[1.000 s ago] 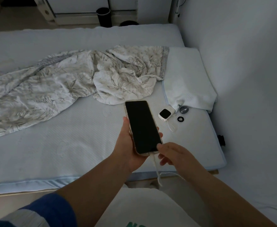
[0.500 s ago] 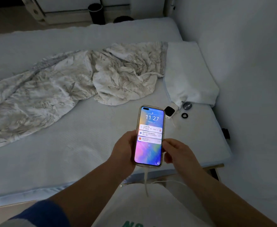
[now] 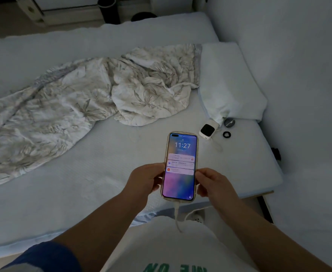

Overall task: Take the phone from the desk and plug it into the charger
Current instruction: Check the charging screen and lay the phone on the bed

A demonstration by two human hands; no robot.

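Observation:
The phone (image 3: 180, 166) is upright above the bed's near edge, its screen lit and showing 11:27 with notifications. My left hand (image 3: 144, 178) grips its left edge and my right hand (image 3: 213, 184) holds its right edge. A white charging cable (image 3: 177, 215) is plugged into the phone's bottom and hangs down, looping toward a white power strip (image 3: 197, 217) on the floor beside the bed.
A crumpled leaf-print blanket (image 3: 79, 107) lies across the mattress (image 3: 63, 183). A white pillow (image 3: 229, 83) sits by the wall on the right. Near it lie a small white device (image 3: 207, 131), a round disc (image 3: 229, 122) and a black ring (image 3: 227, 134).
The phone's screen went from dark to lit. My right hand moved from the cable at the phone's bottom up to its right edge, and the phone was turned upright.

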